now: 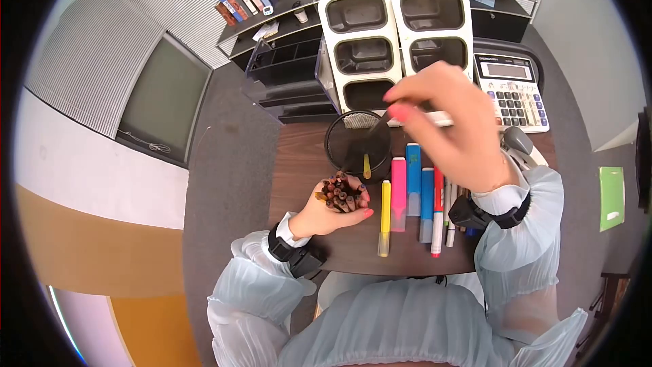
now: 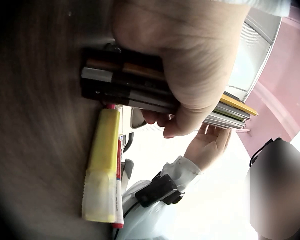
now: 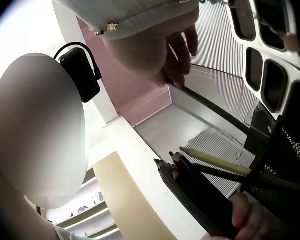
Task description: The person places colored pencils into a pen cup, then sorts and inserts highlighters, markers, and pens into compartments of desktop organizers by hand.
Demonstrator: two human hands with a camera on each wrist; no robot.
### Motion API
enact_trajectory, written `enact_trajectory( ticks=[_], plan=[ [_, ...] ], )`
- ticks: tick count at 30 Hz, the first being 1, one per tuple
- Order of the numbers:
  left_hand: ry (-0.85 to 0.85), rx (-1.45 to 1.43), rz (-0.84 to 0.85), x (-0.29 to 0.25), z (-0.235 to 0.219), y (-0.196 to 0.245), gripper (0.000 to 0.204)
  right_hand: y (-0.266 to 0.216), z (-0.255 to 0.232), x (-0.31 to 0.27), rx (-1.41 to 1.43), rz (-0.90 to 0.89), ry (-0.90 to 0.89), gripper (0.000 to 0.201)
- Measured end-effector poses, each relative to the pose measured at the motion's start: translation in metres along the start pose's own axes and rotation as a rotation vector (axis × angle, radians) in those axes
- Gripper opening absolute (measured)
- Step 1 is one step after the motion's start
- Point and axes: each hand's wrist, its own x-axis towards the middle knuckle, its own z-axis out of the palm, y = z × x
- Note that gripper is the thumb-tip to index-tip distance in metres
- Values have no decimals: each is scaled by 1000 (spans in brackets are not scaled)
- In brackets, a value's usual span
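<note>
The left hand (image 1: 329,214) has its fingers curled round a thick bundle of dark pencils (image 1: 341,191), tips up, just beside the near left side of the mesh cup (image 1: 329,153); whether bundle and cup touch cannot be told. The right hand (image 1: 458,129), above the cup's right side, pinches one dark pencil (image 3: 210,107) between thumb and fingers; the pencil slants down to the cup's mouth. A yellow pencil (image 3: 215,161) leans in the cup, its tip above the rim.

On the cup's near right side, a yellow highlighter (image 1: 386,217), a pink highlighter (image 1: 399,194), blue highlighters (image 1: 426,204) and a red-and-white marker (image 1: 437,231) lie side by side, the yellow one's lower end near the table's front edge. Beyond the cup stand white trays (image 1: 360,35), leaving little room there; the calculator (image 1: 509,95) lies well to its right. Leftward, wood runs from the cup to the edge of the table (image 1: 292,163).
</note>
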Motion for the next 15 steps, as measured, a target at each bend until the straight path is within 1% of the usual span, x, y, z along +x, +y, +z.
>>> enact_trajectory(
  ticks=[1,2,3,6,8,9,10,12,14,15],
  plan=[
    [-2,31,32,1,0,0,32,3,4,-1,-93,-89,-104,14],
    [-3,63,63,1,0,0,31,4,7,-2,-90,-88,-103,14],
    [-2,65,60,0,0,1,31,3,10,-3,-102,-117,-110,14],
    [23,19,14,-1,3,4,30,-5,12,-5,-87,-149,-138,17],
    [64,150,12,-1,5,10,29,-10,11,-5,29,-241,-322,19],
    [61,160,-40,-2,3,6,28,-12,13,-9,14,-245,-351,20],
    [62,161,-42,-2,2,7,28,-12,14,-11,17,-245,-349,20],
    [18,232,-30,-2,1,10,28,-12,17,-15,-14,-266,-412,20],
    [40,178,-63,-1,5,14,27,-10,19,-16,0,-292,-397,19],
    [38,181,-25,0,6,15,25,-12,17,-13,42,-283,-365,17]
  ],
)
